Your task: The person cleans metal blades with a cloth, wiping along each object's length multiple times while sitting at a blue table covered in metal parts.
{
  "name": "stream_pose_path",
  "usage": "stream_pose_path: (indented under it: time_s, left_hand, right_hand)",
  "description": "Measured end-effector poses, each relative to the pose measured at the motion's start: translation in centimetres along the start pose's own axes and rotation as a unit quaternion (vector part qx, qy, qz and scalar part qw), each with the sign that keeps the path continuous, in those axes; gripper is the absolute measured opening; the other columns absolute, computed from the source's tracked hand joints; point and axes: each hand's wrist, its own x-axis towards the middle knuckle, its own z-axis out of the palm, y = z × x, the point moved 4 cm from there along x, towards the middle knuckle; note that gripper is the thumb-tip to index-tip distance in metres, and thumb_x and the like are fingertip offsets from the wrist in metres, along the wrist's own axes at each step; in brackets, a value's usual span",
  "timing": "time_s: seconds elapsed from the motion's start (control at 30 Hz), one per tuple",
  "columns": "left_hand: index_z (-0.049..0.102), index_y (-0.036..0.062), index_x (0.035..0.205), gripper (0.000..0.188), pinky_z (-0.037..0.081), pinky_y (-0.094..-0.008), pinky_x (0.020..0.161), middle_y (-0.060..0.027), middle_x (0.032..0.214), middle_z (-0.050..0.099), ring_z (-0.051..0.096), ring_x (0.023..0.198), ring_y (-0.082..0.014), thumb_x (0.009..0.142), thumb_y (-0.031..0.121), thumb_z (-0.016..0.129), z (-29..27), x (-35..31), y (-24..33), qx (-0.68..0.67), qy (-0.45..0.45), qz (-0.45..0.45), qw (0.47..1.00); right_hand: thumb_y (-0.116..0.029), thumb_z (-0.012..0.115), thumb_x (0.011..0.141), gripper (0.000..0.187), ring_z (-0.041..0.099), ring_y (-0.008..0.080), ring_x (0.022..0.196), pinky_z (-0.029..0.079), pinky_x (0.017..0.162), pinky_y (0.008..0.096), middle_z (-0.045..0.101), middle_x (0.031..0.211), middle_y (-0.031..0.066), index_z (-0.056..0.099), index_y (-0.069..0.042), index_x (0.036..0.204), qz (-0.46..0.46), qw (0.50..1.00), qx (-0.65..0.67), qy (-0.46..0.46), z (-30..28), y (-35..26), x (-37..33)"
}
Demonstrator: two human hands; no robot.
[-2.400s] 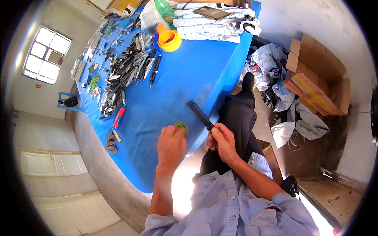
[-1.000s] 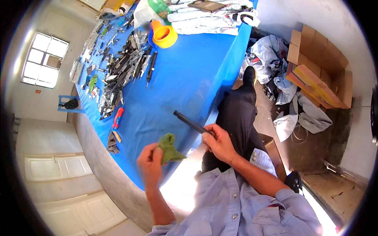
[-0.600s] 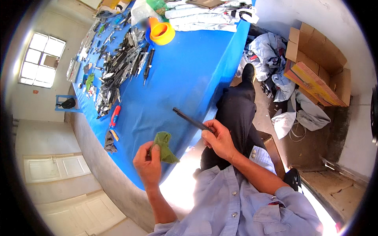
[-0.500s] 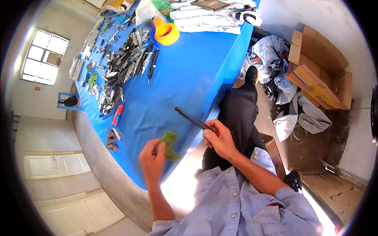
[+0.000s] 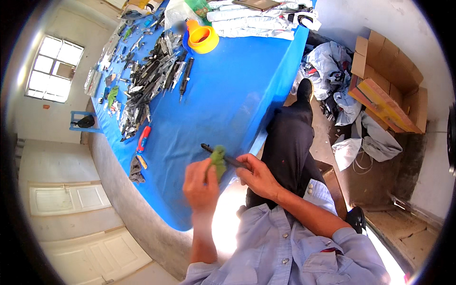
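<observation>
My right hand (image 5: 258, 175) grips one end of a slim black rod-like part (image 5: 232, 162), which points left over the table's near edge. Pinched in my left hand (image 5: 202, 186) is a green cloth (image 5: 218, 160), lying across the rod a little short of its far end. Whether the cloth wraps fully round the rod I cannot tell. Beyond both hands, a long pile of dark and silvery slim parts (image 5: 149, 76) covers the table's left side. A red and blue handled tool (image 5: 144, 137) lies left of my hands, beside a dark grey rag (image 5: 136, 171).
On the blue-covered table (image 5: 223, 90) sits a yellow ring (image 5: 204, 46) with an orange piece. Folded light cloth (image 5: 251, 23) is stacked at the far end, a flat dark device (image 5: 256, 4) on top. An open cardboard box (image 5: 387, 99) and crumpled clothes (image 5: 327, 66) lie on the right.
My left hand has moved right and up, bringing the green cloth from beside the rod onto it. The rod's far end has shifted slightly left and nearer.
</observation>
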Motion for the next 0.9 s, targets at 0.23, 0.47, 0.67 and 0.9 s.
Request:
stream_pose_path:
  time_s: [0.23,0.47,0.67,0.9]
  left_hand:
    - [0.075,0.0009,0.105,0.018,0.057,-0.0414,0.075,-0.0153,0.099,0.069,0.069,0.088,-0.0324,0.088,-0.003,0.074,3.4,-1.5,2.6,0.007,-0.058,0.073,0.996]
    - [0.073,0.0013,0.099,0.011,0.054,-0.0441,0.071,-0.0149,0.095,0.068,0.068,0.085,-0.0341,0.088,0.0,0.073,2.3,1.2,-0.7,0.053,-0.003,0.035,0.998]
    - [0.074,-0.0007,0.101,0.012,0.055,-0.0417,0.075,-0.0157,0.096,0.07,0.069,0.086,-0.0308,0.089,-0.001,0.073,1.4,1.5,-2.4,0.046,-0.014,-0.017,0.999]
    - [0.075,0.0015,0.1,0.016,0.057,-0.0406,0.072,-0.0143,0.095,0.07,0.07,0.085,-0.032,0.085,-0.002,0.077,3.1,-2.1,4.6,-0.02,-0.104,0.059,0.993]
  right_hand:
    - [-0.007,0.064,0.1,0.029,0.069,0.0197,0.079,0.055,0.072,0.0375,0.07,0.092,0.0176,0.058,0.001,0.127,-0.175,0.977,-0.113,0.049,-0.3,0.8,-0.6]
    - [-0.003,0.069,0.097,0.032,0.069,0.0155,0.075,0.055,0.067,0.0303,0.071,0.089,0.0126,0.061,0.002,0.128,-0.202,0.957,-0.205,0.041,-0.3,-1.0,-1.3]
    - [-0.01,0.072,0.098,0.031,0.072,0.0253,0.071,0.054,0.063,0.038,0.071,0.086,0.0181,0.063,-0.001,0.127,-0.217,0.959,-0.175,0.055,-0.2,-0.7,-1.3]
    - [-0.008,0.07,0.097,0.026,0.074,0.0371,0.078,0.056,0.066,0.0423,0.071,0.089,0.0231,0.065,0.001,0.121,-0.255,0.95,-0.174,0.046,-0.4,0.5,-0.8]
